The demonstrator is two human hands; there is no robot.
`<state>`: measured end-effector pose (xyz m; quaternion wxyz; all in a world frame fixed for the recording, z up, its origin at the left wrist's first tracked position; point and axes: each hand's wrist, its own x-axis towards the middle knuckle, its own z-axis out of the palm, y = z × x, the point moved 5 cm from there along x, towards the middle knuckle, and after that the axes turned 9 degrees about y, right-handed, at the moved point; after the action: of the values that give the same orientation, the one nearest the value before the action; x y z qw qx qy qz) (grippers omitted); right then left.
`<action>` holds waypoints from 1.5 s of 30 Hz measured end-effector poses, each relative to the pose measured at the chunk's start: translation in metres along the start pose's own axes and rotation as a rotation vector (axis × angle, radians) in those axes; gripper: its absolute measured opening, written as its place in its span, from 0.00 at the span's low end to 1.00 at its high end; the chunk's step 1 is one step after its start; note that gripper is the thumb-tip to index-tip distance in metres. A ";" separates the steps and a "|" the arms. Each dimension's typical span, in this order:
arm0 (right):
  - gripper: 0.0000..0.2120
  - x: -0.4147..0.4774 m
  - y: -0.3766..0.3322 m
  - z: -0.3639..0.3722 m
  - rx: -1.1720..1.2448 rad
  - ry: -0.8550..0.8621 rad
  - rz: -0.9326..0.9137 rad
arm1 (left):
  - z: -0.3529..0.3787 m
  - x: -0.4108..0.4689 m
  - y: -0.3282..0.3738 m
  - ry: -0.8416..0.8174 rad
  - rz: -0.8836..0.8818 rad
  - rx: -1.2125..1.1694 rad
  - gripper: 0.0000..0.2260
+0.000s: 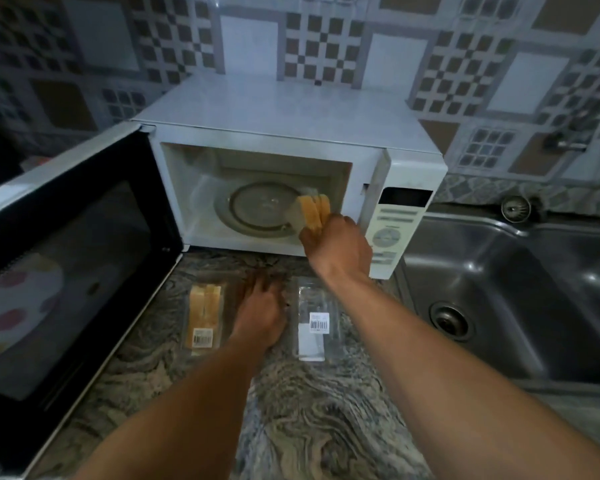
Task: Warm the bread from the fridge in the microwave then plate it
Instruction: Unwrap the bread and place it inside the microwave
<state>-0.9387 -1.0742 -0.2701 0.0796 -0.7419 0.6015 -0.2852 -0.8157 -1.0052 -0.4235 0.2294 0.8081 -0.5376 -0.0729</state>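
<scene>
My right hand [336, 245] grips a few slices of yellow bread [310, 213] and holds them inside the open white microwave [291, 129], over the right edge of its glass turntable [257, 209]. My left hand [258, 306] rests flat on the marbled counter [309, 420], fingers straight. It lies between a clear packet with more bread [203, 313] on its left and an emptied clear packet [314, 320] with a barcode label on its right.
The microwave door [70, 265] stands swung open to the left, over the counter's left side. A steel sink [510, 296] with a drain lies to the right. Patterned wall tiles rise behind the microwave.
</scene>
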 end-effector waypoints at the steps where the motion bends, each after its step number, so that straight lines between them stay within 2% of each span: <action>1: 0.23 0.006 -0.003 0.008 -0.007 -0.013 0.001 | 0.001 0.002 -0.002 -0.008 0.005 0.009 0.23; 5: 0.19 0.029 -0.015 0.036 0.021 -0.037 0.014 | -0.001 0.008 -0.004 0.026 0.046 0.055 0.26; 12: 0.19 0.065 -0.025 0.071 0.047 -0.026 0.045 | -0.001 0.010 -0.005 0.027 0.053 0.135 0.26; 18: 0.24 0.084 -0.023 0.096 0.066 -0.134 0.107 | -0.006 0.010 -0.001 0.044 0.051 0.128 0.24; 23: 0.23 0.085 -0.020 0.097 0.127 -0.127 0.081 | -0.010 0.009 0.002 0.045 0.060 0.155 0.25; 26: 0.17 0.083 -0.018 0.090 0.206 -0.108 0.083 | -0.009 0.009 0.002 0.038 0.053 0.152 0.25; 29: 0.12 0.079 -0.015 0.089 0.158 -0.181 0.103 | -0.007 0.009 0.001 0.020 0.046 0.144 0.25; 37: 0.13 0.078 -0.021 0.092 0.135 -0.176 0.098 | -0.005 0.010 -0.001 0.030 0.050 0.159 0.25; 41: 0.18 0.080 -0.029 0.093 0.155 -0.142 0.066 | -0.003 0.011 -0.003 0.053 0.065 0.185 0.26; 45: 0.15 0.083 -0.031 0.096 0.119 -0.194 0.059 | -0.001 0.011 -0.003 0.037 0.060 0.189 0.26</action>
<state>-0.8526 -1.1658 -0.3075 0.1897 -0.7420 0.5945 -0.2449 -0.8079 -1.0134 -0.4223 0.1639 0.8109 -0.5617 0.0000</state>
